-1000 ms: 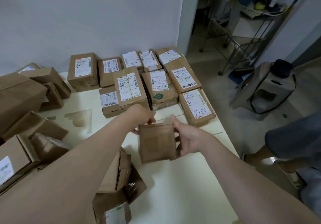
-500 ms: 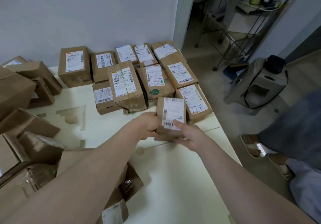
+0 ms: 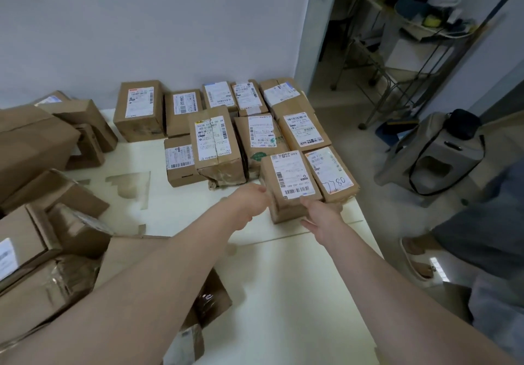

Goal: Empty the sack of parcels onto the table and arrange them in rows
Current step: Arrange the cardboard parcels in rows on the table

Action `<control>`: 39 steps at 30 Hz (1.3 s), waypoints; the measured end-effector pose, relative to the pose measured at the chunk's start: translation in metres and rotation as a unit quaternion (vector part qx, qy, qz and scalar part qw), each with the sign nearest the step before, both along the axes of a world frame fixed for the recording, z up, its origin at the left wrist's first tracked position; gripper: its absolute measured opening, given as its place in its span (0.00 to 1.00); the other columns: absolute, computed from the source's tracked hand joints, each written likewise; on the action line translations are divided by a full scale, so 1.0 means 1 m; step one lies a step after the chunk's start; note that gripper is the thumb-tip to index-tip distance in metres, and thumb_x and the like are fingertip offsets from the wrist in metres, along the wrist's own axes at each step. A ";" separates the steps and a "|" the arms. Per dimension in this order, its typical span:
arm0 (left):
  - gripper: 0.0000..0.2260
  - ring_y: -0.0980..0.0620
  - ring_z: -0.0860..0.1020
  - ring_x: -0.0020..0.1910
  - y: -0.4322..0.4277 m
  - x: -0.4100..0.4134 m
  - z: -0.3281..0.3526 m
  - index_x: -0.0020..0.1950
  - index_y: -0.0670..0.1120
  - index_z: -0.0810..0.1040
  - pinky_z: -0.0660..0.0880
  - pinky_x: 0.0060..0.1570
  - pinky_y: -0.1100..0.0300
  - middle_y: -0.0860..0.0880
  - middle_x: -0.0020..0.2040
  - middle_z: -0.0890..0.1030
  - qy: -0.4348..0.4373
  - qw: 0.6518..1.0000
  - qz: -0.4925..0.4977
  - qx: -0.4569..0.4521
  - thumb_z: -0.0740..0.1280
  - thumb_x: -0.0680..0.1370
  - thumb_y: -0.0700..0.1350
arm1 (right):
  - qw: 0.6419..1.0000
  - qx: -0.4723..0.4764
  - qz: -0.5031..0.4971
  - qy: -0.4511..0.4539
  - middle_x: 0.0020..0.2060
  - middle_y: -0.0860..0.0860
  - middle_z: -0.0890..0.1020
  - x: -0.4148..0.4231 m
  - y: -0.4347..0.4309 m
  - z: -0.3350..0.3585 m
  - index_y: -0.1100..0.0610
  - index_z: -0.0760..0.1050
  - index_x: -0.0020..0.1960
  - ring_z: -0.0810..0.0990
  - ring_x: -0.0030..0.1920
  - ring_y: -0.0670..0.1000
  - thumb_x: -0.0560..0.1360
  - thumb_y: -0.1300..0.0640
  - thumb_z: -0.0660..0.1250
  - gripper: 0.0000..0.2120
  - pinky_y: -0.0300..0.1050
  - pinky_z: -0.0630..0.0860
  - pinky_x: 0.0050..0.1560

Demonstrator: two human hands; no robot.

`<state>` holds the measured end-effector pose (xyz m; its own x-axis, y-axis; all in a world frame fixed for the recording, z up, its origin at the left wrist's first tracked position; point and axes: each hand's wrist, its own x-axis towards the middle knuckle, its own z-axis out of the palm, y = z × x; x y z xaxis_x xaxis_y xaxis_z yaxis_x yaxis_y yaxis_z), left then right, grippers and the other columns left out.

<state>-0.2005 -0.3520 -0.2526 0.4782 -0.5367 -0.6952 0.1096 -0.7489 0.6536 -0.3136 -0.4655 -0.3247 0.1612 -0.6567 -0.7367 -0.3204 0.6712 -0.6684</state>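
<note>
Cardboard, label up, the small parcel point(image 3: 291, 185) sits on the cream table point(image 3: 283, 279) with both hands on it: the left hand point(image 3: 249, 204) presses its left side, the right hand point(image 3: 321, 213) cups its near right corner, so the box is held between the two palms. Just beside this parcel on the right, touching it, lies a box marked 7780 point(image 3: 330, 173) at the table's edge. Beyond the parcel stand the arranged rows point(image 3: 226, 126) of labelled boxes, packed side by side up to the white wall point(image 3: 141, 24); a taller taped box point(image 3: 217, 149) stands just beyond and left of the parcel. Well to the parcel's left, a loose heap of brown cartons point(image 3: 48, 194) lies unsorted, some with open flaps. Right of the parcel, past the table's edge, a grey stool point(image 3: 433, 160) stands on the floor, and nearer stands another person's sandalled foot point(image 3: 415, 257).
</note>
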 end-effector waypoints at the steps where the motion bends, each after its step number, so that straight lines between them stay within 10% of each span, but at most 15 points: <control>1: 0.19 0.46 0.73 0.57 0.003 0.002 0.005 0.73 0.46 0.69 0.68 0.54 0.60 0.45 0.59 0.75 -0.023 1.000 -0.008 0.000 0.61 0.82 0.44 | 1.000 -0.002 0.023 -0.005 0.63 0.52 0.75 0.002 0.002 0.002 0.53 0.60 0.74 0.78 0.53 0.54 0.73 0.58 0.74 0.35 0.54 0.79 0.58; 7: 0.18 0.48 0.73 0.55 0.041 0.030 0.040 0.72 0.45 0.71 0.67 0.51 0.61 0.45 0.64 0.75 -0.146 0.988 -0.049 0.030 0.61 0.82 0.44 | 0.998 0.020 0.051 0.043 0.67 0.55 0.72 0.011 0.022 0.017 0.56 0.66 0.71 0.75 0.62 0.60 0.78 0.53 0.62 0.23 0.59 0.76 0.61; 11: 0.16 0.47 0.73 0.55 0.090 0.059 0.059 0.68 0.44 0.74 0.69 0.51 0.59 0.46 0.63 0.75 -0.219 0.970 -0.074 0.078 0.61 0.82 0.45 | 0.988 0.114 0.071 0.072 0.47 0.55 0.74 0.012 0.068 0.029 0.58 0.71 0.54 0.76 0.46 0.56 0.79 0.56 0.57 0.07 0.55 0.76 0.55; 16: 0.24 0.43 0.68 0.70 0.150 0.073 0.066 0.74 0.40 0.65 0.67 0.64 0.56 0.43 0.73 0.67 -0.248 0.937 -0.112 0.218 0.55 0.84 0.54 | 0.921 0.219 0.320 0.045 0.65 0.63 0.72 0.045 0.143 0.057 0.58 0.64 0.70 0.76 0.60 0.70 0.78 0.38 0.63 0.30 0.67 0.79 0.48; 20: 0.24 0.43 0.65 0.73 0.179 0.063 0.068 0.75 0.38 0.62 0.63 0.69 0.55 0.42 0.76 0.63 -0.190 0.956 -0.084 0.208 0.56 0.84 0.52 | 0.899 0.230 0.373 0.010 0.71 0.59 0.64 0.066 0.190 0.073 0.51 0.64 0.69 0.75 0.60 0.67 0.75 0.33 0.64 0.31 0.68 0.80 0.44; 27: 0.09 0.46 0.77 0.43 0.189 0.068 0.072 0.58 0.42 0.74 0.79 0.40 0.53 0.44 0.50 0.77 -0.042 0.979 0.195 -0.028 0.61 0.81 0.44 | 0.965 0.080 0.220 -0.117 0.51 0.57 0.83 0.043 0.174 0.093 0.57 0.76 0.59 0.82 0.50 0.56 0.76 0.51 0.70 0.15 0.55 0.79 0.56; 32: 0.24 0.44 0.76 0.57 0.181 0.048 0.057 0.71 0.46 0.68 0.75 0.56 0.46 0.46 0.65 0.73 0.031 0.986 0.150 -0.062 0.60 0.80 0.59 | 0.957 -0.217 0.194 -0.017 0.68 0.50 0.72 0.019 0.181 0.080 0.52 0.60 0.75 0.74 0.64 0.52 0.64 0.51 0.78 0.45 0.53 0.74 0.64; 35: 0.30 0.40 0.74 0.62 0.164 0.029 0.049 0.72 0.49 0.66 0.74 0.59 0.41 0.45 0.67 0.71 0.134 0.980 0.126 -0.082 0.58 0.77 0.67 | 0.876 -0.408 0.237 0.100 0.69 0.48 0.69 -0.002 0.185 0.080 0.51 0.62 0.74 0.67 0.69 0.49 0.69 0.45 0.75 0.39 0.52 0.68 0.69; 39: 0.23 0.39 0.75 0.59 0.147 -0.002 0.026 0.63 0.46 0.72 0.76 0.57 0.40 0.43 0.59 0.75 0.164 0.978 0.117 -0.061 0.60 0.78 0.63 | 0.913 -0.303 0.269 0.055 0.62 0.49 0.79 -0.027 0.175 0.067 0.54 0.74 0.67 0.77 0.61 0.48 0.80 0.49 0.64 0.18 0.42 0.72 0.61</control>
<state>-0.2020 -0.2053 -0.2262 0.3589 -0.5277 -0.7699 0.4870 -0.5978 0.6368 -0.3408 -0.2901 -0.2582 0.5277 -0.7963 -0.2959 -0.5822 -0.0854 -0.8085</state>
